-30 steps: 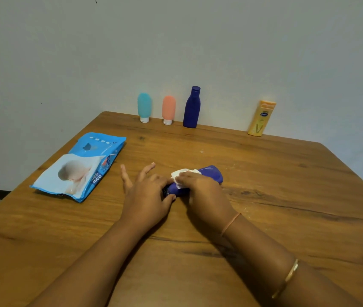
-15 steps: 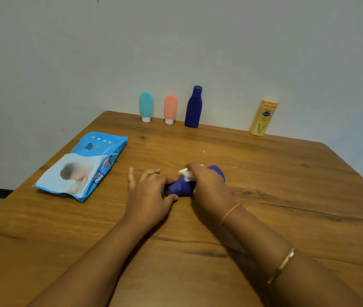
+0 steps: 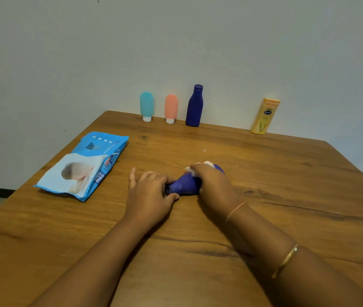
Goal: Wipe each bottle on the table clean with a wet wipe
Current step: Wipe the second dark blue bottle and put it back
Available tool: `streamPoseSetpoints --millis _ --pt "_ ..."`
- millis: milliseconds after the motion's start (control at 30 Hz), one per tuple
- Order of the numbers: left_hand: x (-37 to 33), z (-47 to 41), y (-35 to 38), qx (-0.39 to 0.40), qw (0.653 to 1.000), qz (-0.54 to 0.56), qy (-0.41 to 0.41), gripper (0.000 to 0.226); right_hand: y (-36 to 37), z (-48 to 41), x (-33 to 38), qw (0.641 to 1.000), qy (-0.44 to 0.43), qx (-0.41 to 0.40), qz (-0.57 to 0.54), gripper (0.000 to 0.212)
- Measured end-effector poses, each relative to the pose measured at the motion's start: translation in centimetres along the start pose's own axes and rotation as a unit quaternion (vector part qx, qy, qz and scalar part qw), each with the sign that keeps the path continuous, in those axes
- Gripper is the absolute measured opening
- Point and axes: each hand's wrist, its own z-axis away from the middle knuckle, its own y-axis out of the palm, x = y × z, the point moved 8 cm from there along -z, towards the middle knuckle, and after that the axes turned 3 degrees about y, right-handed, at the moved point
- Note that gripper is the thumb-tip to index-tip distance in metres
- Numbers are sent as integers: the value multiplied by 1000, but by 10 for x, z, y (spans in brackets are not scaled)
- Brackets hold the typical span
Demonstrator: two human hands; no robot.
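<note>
Through the head camera, I am working on the lying bottle point(image 3: 185, 185), a blue one on its side near the middle of the table point(image 3: 286, 196). My left grip point(image 3: 149, 191) is curling thumb and fingers round its narrow end and steadying it against the wood. My right grip point(image 3: 215, 185) is closing over the wider end and pressing the wet wipe point(image 3: 200, 165) onto it; only a white corner of the wipe is showing past my fingers. I am judging this bottle to be mid-wipe, not finished. Along the far edge, against the wall, four more are standing upright: a teal bottle point(image 3: 146, 106), a pink bottle point(image 3: 171, 108), a dark blue bottle point(image 3: 195, 106) and, well apart to the right, a yellow bottle point(image 3: 264, 116). Nothing is telling me whether any of them is already clean, so I am counting all four as possibly left to do. The wipes pack point(image 3: 83, 167) is lying flat to my left, near enough for a fresh wipe.
</note>
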Motion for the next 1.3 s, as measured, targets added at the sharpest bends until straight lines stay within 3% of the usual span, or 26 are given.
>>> streamPoseSetpoints --millis 67,167,367,433,500,533,633,767,867,1067,1300 --pt "1 -1 1 -1 1000 5 -2 33 -9 -4 -25 998 57 -21 -6 46" --pt "3 -1 2 -6 1000 17 -9 34 -3 -4 -19 997 66 -29 13 45" --pt "8 -1 3 -24 998 59 -21 22 40 29 42 997 -66 31 17 51" --pt "9 -1 4 -13 998 59 -30 29 36 11 17 997 -28 52 48 50" --pt "9 -2 4 -4 998 57 -33 36 19 -3 -18 994 83 48 47 49" --pt "10 -3 5 -2 998 59 -33 37 12 -5 -24 992 97 42 67 46" --pt "10 -2 7 1 997 68 -37 39 3 5 -10 994 70 -8 82 36" --pt "11 -2 5 -27 996 80 -42 27 38 25 42 992 -43 39 115 48" --pt "14 -2 6 -28 994 93 -44 18 37 32 55 978 -129 -30 160 49" --pt "12 -5 8 -7 995 95 -40 36 20 12 4 985 4 37 171 53" --pt "12 -4 6 -28 995 97 -28 20 39 35 43 977 -115 55 169 50"
